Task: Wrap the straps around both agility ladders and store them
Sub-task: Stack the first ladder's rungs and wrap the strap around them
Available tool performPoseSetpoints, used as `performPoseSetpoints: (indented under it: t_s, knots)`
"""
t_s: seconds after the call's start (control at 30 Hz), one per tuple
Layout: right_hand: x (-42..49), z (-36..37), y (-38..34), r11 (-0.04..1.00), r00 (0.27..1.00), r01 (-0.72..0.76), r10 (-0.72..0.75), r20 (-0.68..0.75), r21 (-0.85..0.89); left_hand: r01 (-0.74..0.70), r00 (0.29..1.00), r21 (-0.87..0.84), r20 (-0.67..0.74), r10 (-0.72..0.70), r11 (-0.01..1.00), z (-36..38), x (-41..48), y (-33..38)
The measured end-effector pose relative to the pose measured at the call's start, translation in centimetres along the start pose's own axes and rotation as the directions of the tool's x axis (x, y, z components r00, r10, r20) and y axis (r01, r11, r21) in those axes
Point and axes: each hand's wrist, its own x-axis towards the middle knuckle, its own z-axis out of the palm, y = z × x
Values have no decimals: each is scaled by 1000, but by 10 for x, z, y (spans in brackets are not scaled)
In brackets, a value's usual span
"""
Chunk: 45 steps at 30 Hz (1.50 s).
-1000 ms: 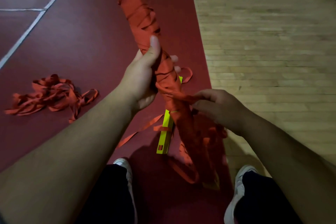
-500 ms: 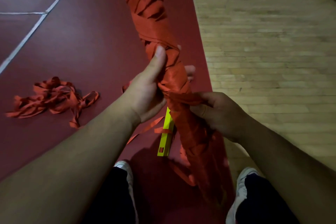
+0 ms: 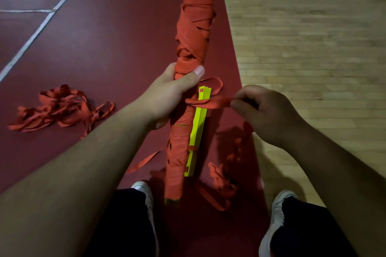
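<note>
Steadying the wrapped ladder (image 3: 194, 33) with fingers (image 3: 196, 73) of the left hand (image 3: 167, 96) curled round it; just beside it, pinching the strap (image 3: 211, 103) taut in right hand (image 3: 269, 112) fingers, ready for winding.

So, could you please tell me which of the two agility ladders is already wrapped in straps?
The ladder the left hand grips, bound in orange strap along its length; the other, an unwrapped yellow rung stack, lies on the floor.
</note>
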Motion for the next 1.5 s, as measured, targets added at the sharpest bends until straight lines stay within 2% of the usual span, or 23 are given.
performPoseSetpoints:
  t_s: [0.07, 0.2, 0.3, 0.37, 0.47, 0.57, 0.67, 0.8, 0.9, 0.93, 0.97, 1.0, 1.03, 1.07, 1.1, 1.17, 1.23, 1.3, 1.43, 1.47, 1.5]
  knots:
    - [-2, -1, 3, 999, 999, -22, 21, 24, 34, 8, 1000, -91, 24, -6, 996, 2, -2, 2]
    - [-5, 0, 5, 999, 999, 7, -5, -39, 38, 9, 1000, -207, -5, -10, 978, 5, -3, 8]
    - [-6, 3, 0, 991, 997, -38, 29, 73, 130, 46, 998, -237, -38, -56, 971, 5, -2, 10]
    - [-8, 7, -3, 990, 993, -14, -3, 115, 143, 53, 996, -259, -49, -68, 964, 6, -3, 11]
    - [-9, 9, -4, 992, 992, 91, -97, 75, 83, 26, 995, -298, -81, -53, 954, 9, -4, 12]
    - [-11, 11, -1, 992, 999, 34, -36, 16, 118, 5, 995, -294, -95, -35, 956, 7, -2, 11]
    - [-12, 16, -4, 983, 995, -18, 0, 97, 183, 12, 996, -274, -85, -37, 962, 8, -3, 10]
    - [-8, 21, -1, 999, 992, -9, 13, 128, -33, 19, 998, -204, -61, -32, 979, 9, -3, 6]
    - [-7, 21, -1, 992, 984, 107, -96, 152, -69, 26, 998, -147, -51, -34, 989, 8, -2, 4]
    - [-9, 21, -1, 992, 979, 124, -125, 160, 15, 23, 998, -142, -53, -31, 990, 7, -2, 4]
    - [-10, 21, -4, 976, 979, 54, -93, 180, 212, 16, 998, -140, -54, -24, 990, 7, -2, 5]
    - [-11, 19, -9, 880, 979, -85, -14, 205, 468, 12, 998, -141, -56, -20, 990, 6, -1, 6]
    - [-11, 18, -13, 703, 962, -239, 79, 260, 670, 8, 998, -145, -60, -17, 989, 5, -2, 8]
    - [-13, 18, -17, 577, 933, -352, 152, 326, 737, 4, 998, -150, -63, -14, 989, 5, -2, 9]
    - [-12, 19, -18, 562, 917, -394, 180, 357, 728, -1, 998, -152, -65, -9, 988, 5, -2, 10]
    - [-10, 21, -16, 719, 919, -354, 149, 365, 598, -9, 998, -140, -69, 0, 990, 4, -2, 11]
    - [-8, 22, -12, 821, 925, -296, 117, 363, 489, -11, 997, -114, -73, 3, 993, 3, -2, 11]
    - [-8, 20, -10, 864, 950, -232, 102, 296, 446, -8, 998, -90, -67, 2, 996, 3, -3, 12]
    - [-4, 15, -8, 846, 995, -97, 88, 43, 524, -20, 999, -75, -42, 17, 997, 5, -5, 11]
    - [-3, 13, -6, 885, 998, -49, 67, -22, 463, -31, 998, -50, -54, 29, 998, 5, -4, 10]
    - [-3, 11, -4, 949, 997, -2, 27, -73, 315, -50, 995, 15, -84, 51, 999, 4, -1, 7]
